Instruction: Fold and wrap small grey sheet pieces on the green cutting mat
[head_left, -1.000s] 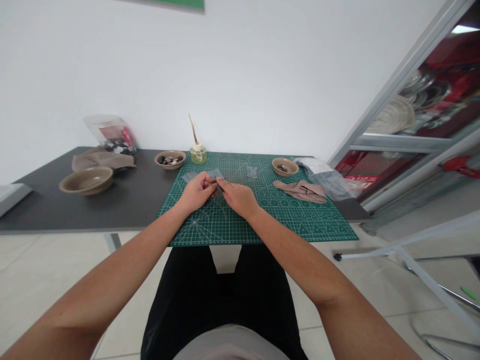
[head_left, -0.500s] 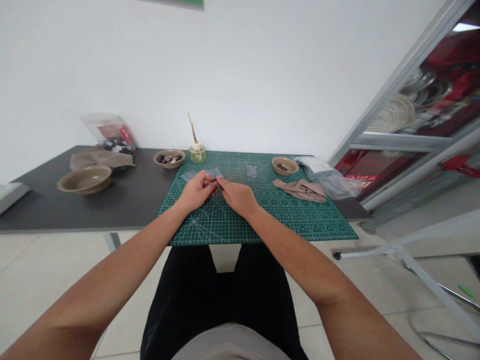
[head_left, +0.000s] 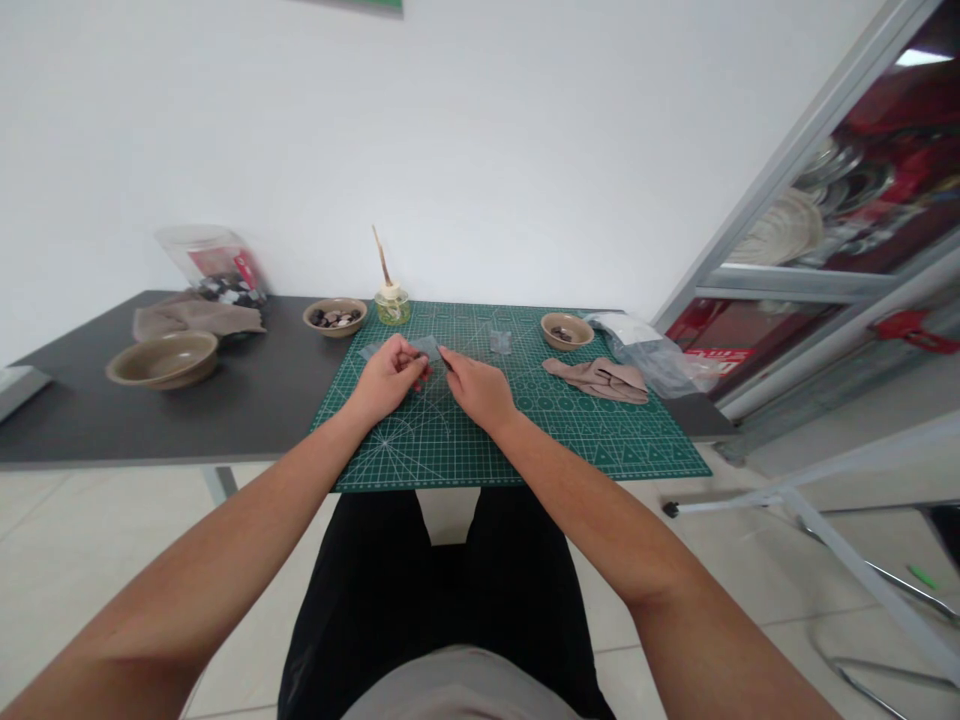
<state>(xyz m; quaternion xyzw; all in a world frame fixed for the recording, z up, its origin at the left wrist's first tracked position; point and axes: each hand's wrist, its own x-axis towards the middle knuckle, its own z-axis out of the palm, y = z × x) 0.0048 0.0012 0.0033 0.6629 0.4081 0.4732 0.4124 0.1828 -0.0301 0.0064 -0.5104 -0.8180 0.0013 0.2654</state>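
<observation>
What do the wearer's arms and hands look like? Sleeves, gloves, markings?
Left arm and right arm: bare as far as shown, no sleeves or cables. Left grip and right grip: ungloved human hands; no watch or markings visible. Grey top, black trousers.

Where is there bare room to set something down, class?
Bare mat lies in front of the right cloth, from the right forearm to the near right corner; bare table lies between the large bowl and mat. The far right is crowded: right bowl, cloth and bag sit close.
</observation>
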